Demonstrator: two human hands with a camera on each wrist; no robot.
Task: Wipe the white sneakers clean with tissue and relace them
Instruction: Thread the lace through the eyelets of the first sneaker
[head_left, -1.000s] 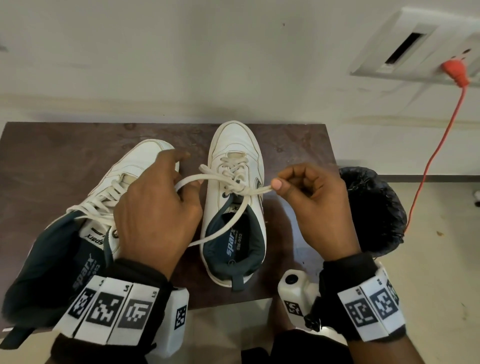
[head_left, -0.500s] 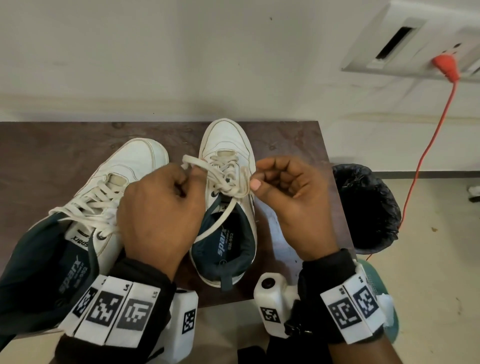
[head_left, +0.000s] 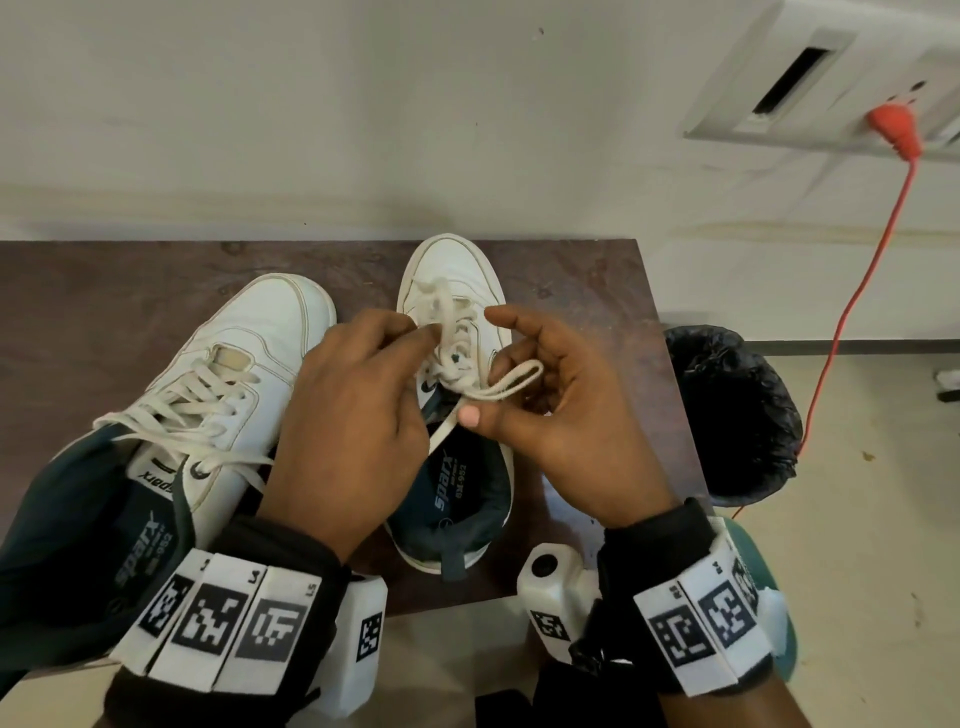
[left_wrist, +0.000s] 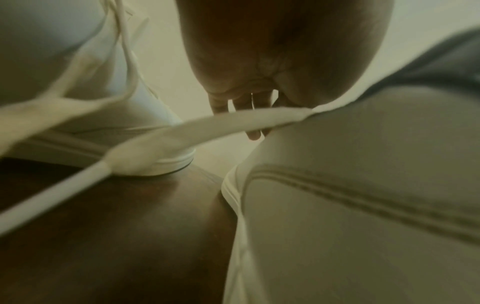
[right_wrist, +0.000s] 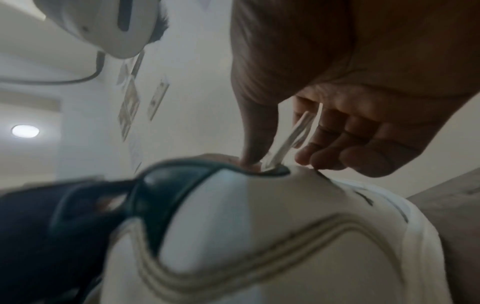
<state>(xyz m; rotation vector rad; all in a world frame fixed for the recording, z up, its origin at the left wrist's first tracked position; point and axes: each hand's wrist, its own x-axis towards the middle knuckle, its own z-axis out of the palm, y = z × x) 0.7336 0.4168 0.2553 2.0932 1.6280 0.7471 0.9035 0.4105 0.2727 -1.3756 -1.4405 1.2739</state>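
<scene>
Two white sneakers with dark green lining stand on a dark wooden table (head_left: 130, 291), toes toward the wall. The left sneaker (head_left: 260, 338) has loose laces (head_left: 176, 410). Both hands work over the right sneaker (head_left: 457, 270). My left hand (head_left: 363, 405) pinches a loop of the cream lace (head_left: 441, 312) above the eyelets. My right hand (head_left: 550, 395) holds another lace loop (head_left: 511, 382) between thumb and curled fingers. In the right wrist view the lace (right_wrist: 291, 139) runs from the fingers down to the shoe's collar (right_wrist: 275, 171).
A bin lined with a black bag (head_left: 737, 410) stands right of the table. A red cord (head_left: 857, 291) hangs from a wall socket (head_left: 893, 124) toward the floor. The wall lies just behind the table's far edge.
The hands, apart and pulling the lace taut a second ago, have come together over the right sneaker's eyelets. Each now holds a loop.
</scene>
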